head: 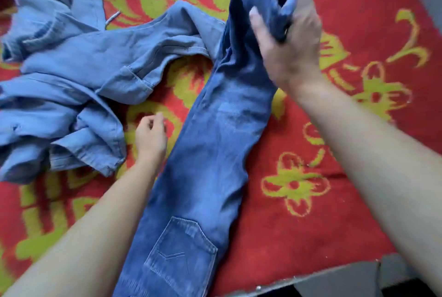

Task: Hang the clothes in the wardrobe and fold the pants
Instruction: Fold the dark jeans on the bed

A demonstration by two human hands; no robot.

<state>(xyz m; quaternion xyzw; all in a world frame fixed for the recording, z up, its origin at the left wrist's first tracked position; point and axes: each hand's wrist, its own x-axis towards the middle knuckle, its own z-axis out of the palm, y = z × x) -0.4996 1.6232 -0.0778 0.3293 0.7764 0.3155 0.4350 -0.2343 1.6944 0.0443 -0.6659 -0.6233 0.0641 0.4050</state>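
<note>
Jeans (210, 153) stretched from near edge of blanket (334, 213) toward far edge; shirts (71, 69) heaped at left edge. Grips raised leg end in right hand (289, 52), fingers curled round denim. Holds nothing in left hand (150, 134), loosely curled beside jeans. Probably mid-fold; next, needs leg end laid squarely over pocket end.

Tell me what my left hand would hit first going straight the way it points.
The left hand points along a strip of bare red-and-yellow blanket. The first cloth it meets is probably the pale blue denim shirt arching over to the dark blue jeans, though depth is unclear.
</note>
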